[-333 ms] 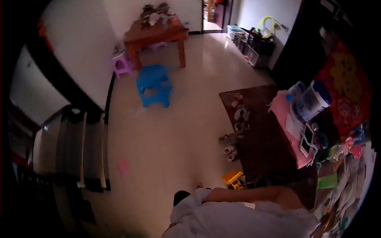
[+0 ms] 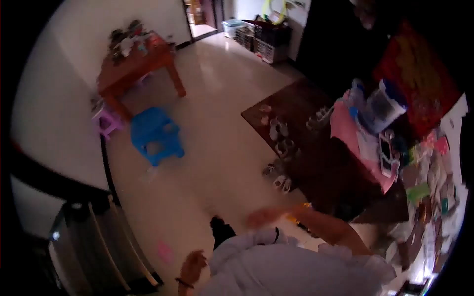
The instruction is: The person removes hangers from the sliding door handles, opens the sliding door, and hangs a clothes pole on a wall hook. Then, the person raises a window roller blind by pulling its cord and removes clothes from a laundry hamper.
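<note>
At the lower edge of the view, my left hand (image 2: pixel 192 265) hangs beside the light shirt (image 2: pixel 291 269), a dark band on its wrist. Its fingers are loosely bent and apart, and nothing shows in them. My right hand (image 2: pixel 265 217) reaches across in front of my body, smeared by motion, so its fingers cannot be made out. Partly hidden behind my right forearm is a yellow toy truck (image 2: pixel 291 218) on the floor. A dark shoe or foot (image 2: pixel 217 225) shows between my hands.
A blue stool (image 2: pixel 155 130) stands before a wooden table (image 2: pixel 140 61), with a purple stool (image 2: pixel 107 121) alongside. Shoes (image 2: pixel 281 183) lie by a dark red mat (image 2: pixel 316 153). A pink-covered surface (image 2: pixel 345 128) at right holds a tub (image 2: pixel 385 108). Crates (image 2: pixel 271 47) stand behind.
The view has turned, shifting the table and blue stool left. My left hand has come into view, and my right forearm has moved up from the shirt, now partly covering the toy truck.
</note>
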